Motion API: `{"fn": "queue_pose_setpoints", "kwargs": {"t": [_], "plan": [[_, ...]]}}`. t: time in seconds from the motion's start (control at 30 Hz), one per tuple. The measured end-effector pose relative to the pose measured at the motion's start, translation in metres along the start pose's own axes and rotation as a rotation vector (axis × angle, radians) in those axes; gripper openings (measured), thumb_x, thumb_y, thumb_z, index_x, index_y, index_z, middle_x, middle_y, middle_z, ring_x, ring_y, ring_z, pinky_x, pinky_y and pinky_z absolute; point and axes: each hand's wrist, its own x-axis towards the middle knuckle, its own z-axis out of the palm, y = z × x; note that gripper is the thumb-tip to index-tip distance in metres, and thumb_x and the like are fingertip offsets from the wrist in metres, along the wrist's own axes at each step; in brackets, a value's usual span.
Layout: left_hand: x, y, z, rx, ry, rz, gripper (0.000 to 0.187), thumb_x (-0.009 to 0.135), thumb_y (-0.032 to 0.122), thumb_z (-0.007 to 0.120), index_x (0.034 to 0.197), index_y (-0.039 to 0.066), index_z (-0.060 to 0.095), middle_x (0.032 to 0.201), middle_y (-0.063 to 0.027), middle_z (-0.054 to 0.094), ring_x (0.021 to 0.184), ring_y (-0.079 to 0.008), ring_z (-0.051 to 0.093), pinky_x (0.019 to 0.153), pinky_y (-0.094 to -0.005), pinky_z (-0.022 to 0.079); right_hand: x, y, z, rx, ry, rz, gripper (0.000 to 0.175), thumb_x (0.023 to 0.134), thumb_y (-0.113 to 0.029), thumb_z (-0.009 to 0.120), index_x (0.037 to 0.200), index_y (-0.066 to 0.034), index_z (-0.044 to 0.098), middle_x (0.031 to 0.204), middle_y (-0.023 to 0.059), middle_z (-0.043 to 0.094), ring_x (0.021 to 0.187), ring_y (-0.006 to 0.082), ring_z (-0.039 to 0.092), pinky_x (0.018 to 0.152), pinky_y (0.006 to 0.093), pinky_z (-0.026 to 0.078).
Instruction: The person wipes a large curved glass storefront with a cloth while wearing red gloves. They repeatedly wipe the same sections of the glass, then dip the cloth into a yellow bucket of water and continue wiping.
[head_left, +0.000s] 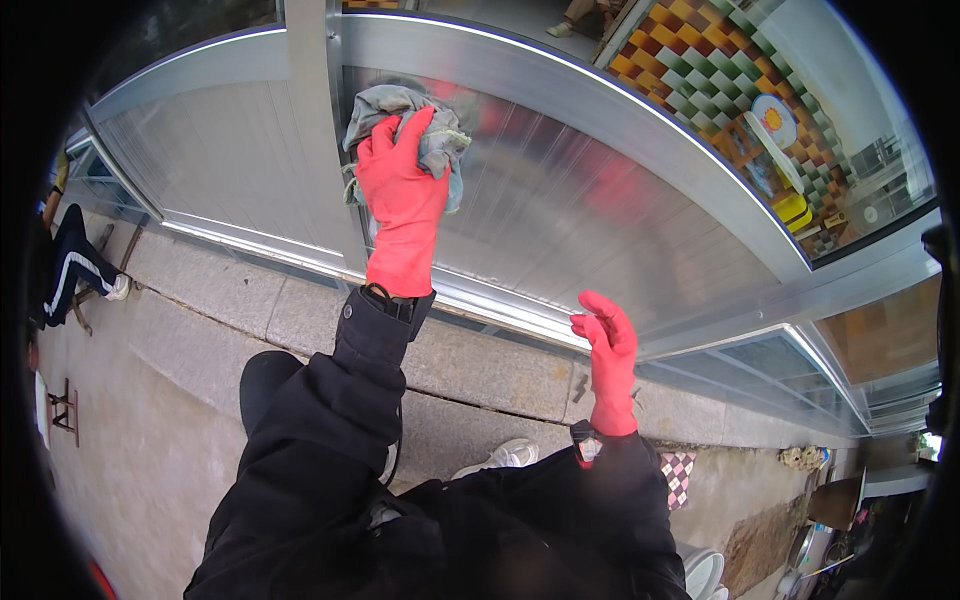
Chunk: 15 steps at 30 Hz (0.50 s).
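A red rubber glove covers my left hand (403, 176), which presses a crumpled grey-green cloth (442, 139) against the upper left corner of a ribbed metal panel (570, 202). The cloth has frayed light edges and lies under the fingers, close beside an upright metal frame post (311, 135). My right hand (609, 337), in a matching red glove, hovers near the panel's lower edge with its fingers loosely curled and nothing in them. Red blurred reflections show on the panel.
Above the panel, window glass (675, 142) shows coloured tiles. A stone step (465, 367) runs below. At the far left a person's leg (79, 270) is visible beside wooden pieces. A white bucket (701, 570) and a checked cloth (677, 478) are at the lower right.
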Motion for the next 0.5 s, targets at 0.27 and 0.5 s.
{"fn": "queue_pose_setpoints", "kwargs": {"t": [0.27, 0.5], "plan": [[-0.114, -0.07, 0.026, -0.025, -0.081, -0.143, 0.063, 0.067, 0.016, 0.078, 0.129, 0.02, 0.064, 0.128, -0.0142, 0.058, 0.115, -0.0384, 0.054, 0.099, -0.0473, 0.046, -0.02, -0.014, 0.0, -0.026, 0.013, 0.023, 0.033, 0.098, -0.002, 0.056, 0.13, 0.0007, 0.061, 0.124, 0.0106, 0.067, 0.103, 0.0181, 0.067, 0.092, 0.0323, 0.054], [-0.198, -0.12, 0.03, -0.197, -0.192, -0.44, 0.062, 0.069, 0.0, 0.076, 0.127, 0.008, 0.056, 0.123, -0.0154, 0.054, 0.119, -0.0373, 0.054, 0.104, -0.0426, 0.044, -0.028, -0.013, -0.008, 0.012, 0.038, 0.033, 0.033, 0.097, 0.001, 0.058, 0.13, -0.0006, 0.062, 0.122, 0.0081, 0.067, 0.103, 0.0168, 0.066, 0.092, 0.0305, 0.053]]}}
